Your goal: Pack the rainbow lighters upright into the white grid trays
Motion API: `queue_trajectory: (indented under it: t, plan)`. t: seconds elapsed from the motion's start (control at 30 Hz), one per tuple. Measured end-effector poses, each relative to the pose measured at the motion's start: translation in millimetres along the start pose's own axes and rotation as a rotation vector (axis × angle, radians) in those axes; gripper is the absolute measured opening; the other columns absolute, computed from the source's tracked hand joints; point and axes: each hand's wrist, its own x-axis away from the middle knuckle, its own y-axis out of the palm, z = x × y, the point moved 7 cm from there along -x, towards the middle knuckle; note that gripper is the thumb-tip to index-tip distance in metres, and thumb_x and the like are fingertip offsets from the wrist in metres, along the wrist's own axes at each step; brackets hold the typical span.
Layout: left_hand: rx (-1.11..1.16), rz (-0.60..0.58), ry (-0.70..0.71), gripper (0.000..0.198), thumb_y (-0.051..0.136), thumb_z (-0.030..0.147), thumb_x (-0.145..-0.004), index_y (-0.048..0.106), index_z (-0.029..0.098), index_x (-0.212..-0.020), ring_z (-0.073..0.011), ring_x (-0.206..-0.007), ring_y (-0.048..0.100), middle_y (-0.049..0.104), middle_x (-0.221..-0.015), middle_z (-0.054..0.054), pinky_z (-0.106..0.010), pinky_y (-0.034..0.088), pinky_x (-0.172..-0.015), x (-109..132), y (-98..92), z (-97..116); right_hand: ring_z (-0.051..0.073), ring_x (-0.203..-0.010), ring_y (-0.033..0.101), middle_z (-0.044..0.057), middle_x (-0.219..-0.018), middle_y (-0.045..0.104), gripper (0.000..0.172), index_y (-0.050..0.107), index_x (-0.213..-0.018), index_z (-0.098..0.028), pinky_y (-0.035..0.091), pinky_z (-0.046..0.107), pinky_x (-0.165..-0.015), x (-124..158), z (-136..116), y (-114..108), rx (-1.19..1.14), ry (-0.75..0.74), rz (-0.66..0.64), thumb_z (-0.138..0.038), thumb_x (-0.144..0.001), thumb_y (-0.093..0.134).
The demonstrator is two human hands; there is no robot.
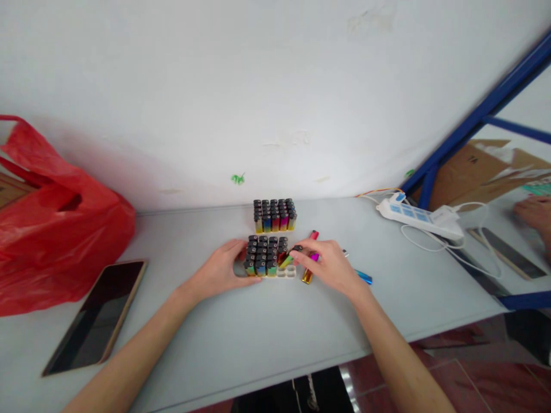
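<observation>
A white tray [286,272] holds rows of upright lighters [260,266] with black tops and shiny coloured bodies; bare slots show at its near right corner. Around the tray's left side curls my left hand [224,265], thumb along the front edge. A yellow-green lighter [286,260] is pinched, tilted, in the fingers of my right hand [322,261], over the tray's right side. Loose lighters lie by and under that hand: a gold one [307,276], a red one [314,234] and a blue one [364,276]. Behind stands a second block of lighters [275,217].
A red plastic bag [64,229] and a phone [97,315] are on the left. To the right lies a white power strip [419,217] with cables, beside a blue metal frame [477,120]. Beyond it are a cardboard box [469,172], another phone [510,252] and another person's hand [536,215].
</observation>
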Motion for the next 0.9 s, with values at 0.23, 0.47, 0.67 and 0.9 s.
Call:
queue_trajectory:
  t: [0.23, 0.47, 0.67, 0.9]
  plan:
    - [0.013, 0.021, 0.000, 0.051, 0.088, 0.060, -0.075, 0.056, 0.024, -0.090, -0.0242, -0.082, 0.065, 0.067, -0.091, -0.003, -0.036, 0.055, -0.075, 2, 1.4, -3, 0.019, -0.074, 0.068, 0.006, -0.085, 0.077, 0.025, 0.078, -0.098, -0.019, 0.046, 0.029, -0.073, -2, -11, 18, 0.271, -0.194, -0.034, -0.042, -0.105, 0.072]
    - [-0.015, 0.030, -0.022, 0.048, 0.085, 0.061, -0.078, 0.058, 0.024, -0.093, -0.0257, -0.084, 0.067, 0.068, -0.095, -0.004, -0.040, 0.058, -0.077, 4, -0.5, 0, 0.018, -0.069, 0.066, 0.004, -0.075, 0.075, 0.038, 0.074, -0.078, -0.019, 0.041, 0.028, -0.066, -4, -11, 21, 0.297, -0.032, -0.111, -0.051, -0.098, 0.079]
    - [-0.026, 0.016, -0.064, 0.052, 0.081, 0.070, -0.076, 0.063, 0.024, -0.093, -0.0291, -0.090, 0.070, 0.071, -0.098, -0.007, -0.043, 0.060, -0.081, 3, -1.7, 1, 0.016, -0.064, 0.063, 0.002, -0.071, 0.074, 0.041, 0.076, -0.089, -0.020, 0.041, 0.029, -0.068, 5, 17, -51, 0.268, 0.100, 0.197, -0.047, -0.112, 0.056]
    - [-0.008, 0.020, -0.065, 0.056, 0.081, 0.075, -0.076, 0.063, 0.025, -0.094, -0.0289, -0.087, 0.070, 0.071, -0.097, -0.006, -0.042, 0.060, -0.080, 2, -1.8, -1, 0.023, -0.075, 0.072, 0.006, -0.081, 0.079, 0.023, 0.077, -0.099, -0.020, 0.048, 0.034, -0.078, 14, 73, -73, 0.417, 0.389, 0.248, -0.037, -0.106, 0.064]
